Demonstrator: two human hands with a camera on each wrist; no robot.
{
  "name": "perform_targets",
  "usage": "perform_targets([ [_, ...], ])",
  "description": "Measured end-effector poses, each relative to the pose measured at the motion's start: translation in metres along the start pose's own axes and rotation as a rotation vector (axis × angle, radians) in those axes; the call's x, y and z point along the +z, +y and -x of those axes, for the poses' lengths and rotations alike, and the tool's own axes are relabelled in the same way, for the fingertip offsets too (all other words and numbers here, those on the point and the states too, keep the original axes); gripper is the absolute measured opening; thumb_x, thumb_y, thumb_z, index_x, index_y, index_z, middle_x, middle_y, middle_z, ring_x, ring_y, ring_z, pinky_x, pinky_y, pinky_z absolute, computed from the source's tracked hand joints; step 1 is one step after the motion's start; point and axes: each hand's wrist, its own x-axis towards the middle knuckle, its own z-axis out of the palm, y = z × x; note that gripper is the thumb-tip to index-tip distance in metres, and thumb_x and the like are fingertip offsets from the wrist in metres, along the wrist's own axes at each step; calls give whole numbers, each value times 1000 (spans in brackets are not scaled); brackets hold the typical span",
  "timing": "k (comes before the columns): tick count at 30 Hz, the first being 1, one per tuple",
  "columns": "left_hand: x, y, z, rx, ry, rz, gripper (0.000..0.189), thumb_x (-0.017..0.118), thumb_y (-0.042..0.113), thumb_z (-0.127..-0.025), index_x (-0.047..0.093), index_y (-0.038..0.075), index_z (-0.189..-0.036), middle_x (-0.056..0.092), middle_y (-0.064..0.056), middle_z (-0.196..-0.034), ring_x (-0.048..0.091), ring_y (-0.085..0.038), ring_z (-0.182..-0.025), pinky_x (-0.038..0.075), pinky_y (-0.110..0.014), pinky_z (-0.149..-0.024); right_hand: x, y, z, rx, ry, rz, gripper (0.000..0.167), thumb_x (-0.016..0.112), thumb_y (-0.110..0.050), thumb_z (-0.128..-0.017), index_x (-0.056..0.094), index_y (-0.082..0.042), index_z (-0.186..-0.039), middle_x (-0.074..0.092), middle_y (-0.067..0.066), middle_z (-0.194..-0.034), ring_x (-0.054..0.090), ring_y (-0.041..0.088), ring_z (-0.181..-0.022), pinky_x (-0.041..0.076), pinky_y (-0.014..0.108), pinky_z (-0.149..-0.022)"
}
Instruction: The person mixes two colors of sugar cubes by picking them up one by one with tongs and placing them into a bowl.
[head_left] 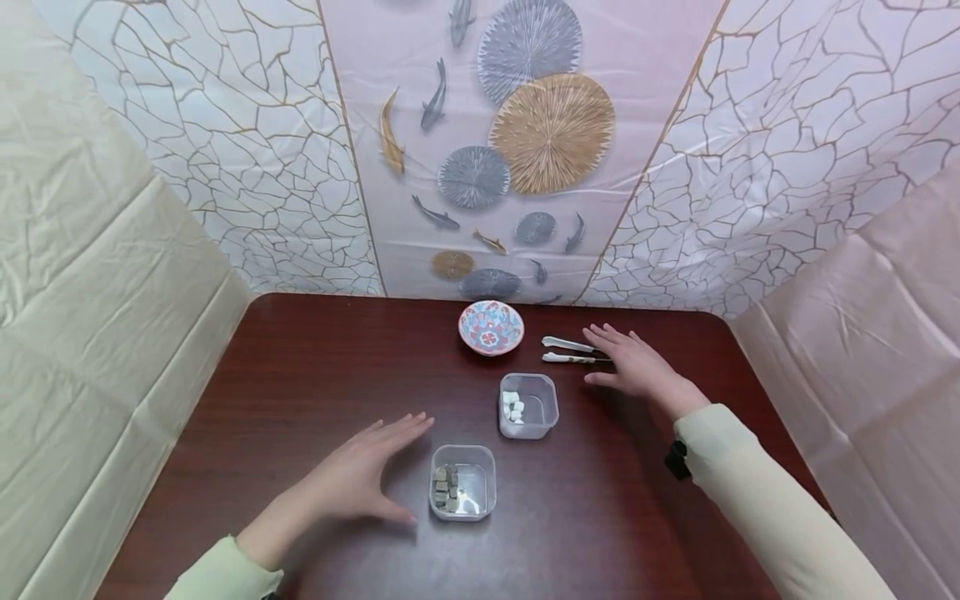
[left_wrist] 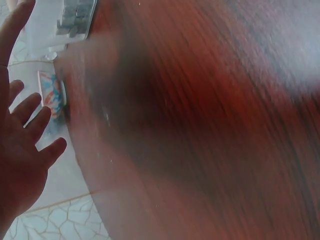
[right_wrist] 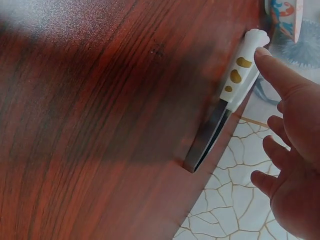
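Left side first: the left hand (head_left: 360,475) hovers over the dark wood table (head_left: 315,375), fingers stretched, thumb well apart, nothing in its grip. Just beside it is a clear tub (head_left: 489,487) with grey cubes (head_left: 445,486) bunched along its left side. It's the closest thing to the person, I'd guess so the cubes stay corralled and easy to reach.

Further back there's a patterned bowl (head_left: 489,339), near the far edge, maybe parked there so it doesn't crowd the tubs. A bit right and nearer is a second tub (head_left: 538,410), its white pieces (head_left: 513,407) also on the left side. Separate tubs probably just keep the two kinds from mixing.

Then the tongs (head_left: 568,359), lying on the table to the right of the bowl, partly hidden by the right hand (head_left: 637,367). That hand is spread too, thumb out, no hold on anything I can see. Can't tell if the thumb actually touches the tongs.

As for how they lie: long axis goes roughly left-right, near parallel to the table's back edge. Both white ends point left, slightly apart; the bent metal end points right, under the hand.
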Motion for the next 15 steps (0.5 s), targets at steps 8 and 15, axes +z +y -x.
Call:
perform_targets([
  [8,8,4,-5,29,12,24,126,98,60,-63,41,11,-165,46,-10,-166,45,-37,-152,32,-64,-123,12,11,-9,4,-36,20,83,78,-37,-98,42,2,-162,38,27,-167,30,49,-156,24,71,-124],
  [15,13,8,-5,19,14,43,123,98,58,-64,43,12,-164,46,-10,-166,46,-37,-151,32,-64,-123,21,19,-16,-3,-35,23,79,77,-36,-98,45,3,-159,41,27,-165,32,50,-155,27,72,-122],
])
